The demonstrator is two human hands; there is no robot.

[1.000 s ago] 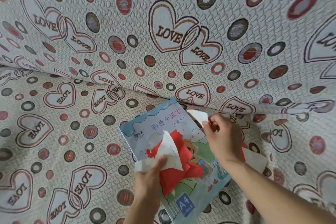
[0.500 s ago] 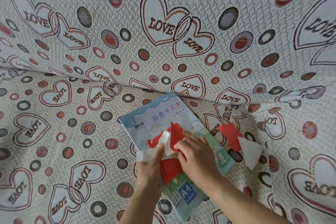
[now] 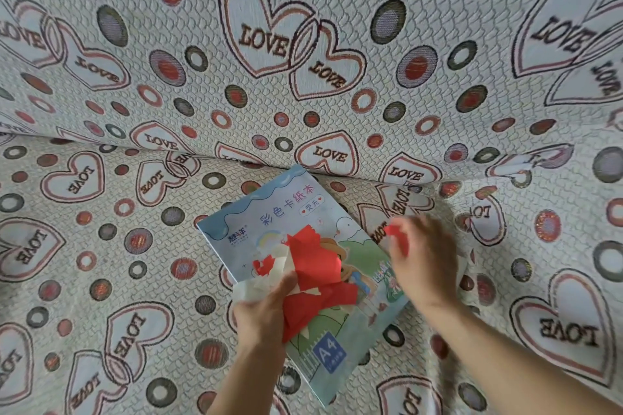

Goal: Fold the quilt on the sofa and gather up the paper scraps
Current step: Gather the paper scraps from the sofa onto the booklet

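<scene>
Covering the whole view, the heart-and-ring patterned sofa cover (image 3: pixel 141 246) is running from the backrest down over the seat, and no quilt is showing in this view. Lying on the seat near the crease is a card-paper pad (image 3: pixel 269 222) marked A4, its long axis slanting from the upper left, by the crease, down toward the person on the lower right. Resting on the pad's lower half is the heap of red and white paper scraps (image 3: pixel 313 266), and the left hand (image 3: pixel 266 310) is clamping that heap against the pad's near-left edge, thumb curled over the paper. The right hand (image 3: pixel 421 263) is hanging just off the pad's right edge, blurred, with its fingers curled around a small red scrap (image 3: pixel 396 236). A pale sliver is showing beside that hand's right edge, possibly another scrap, though it is too smeared to tell. The heap is lying to the left of the right hand and slightly nearer the person, so the likely next move is a short carry leftward across the pad's edge; the left hand is already sitting on the pile.
</scene>
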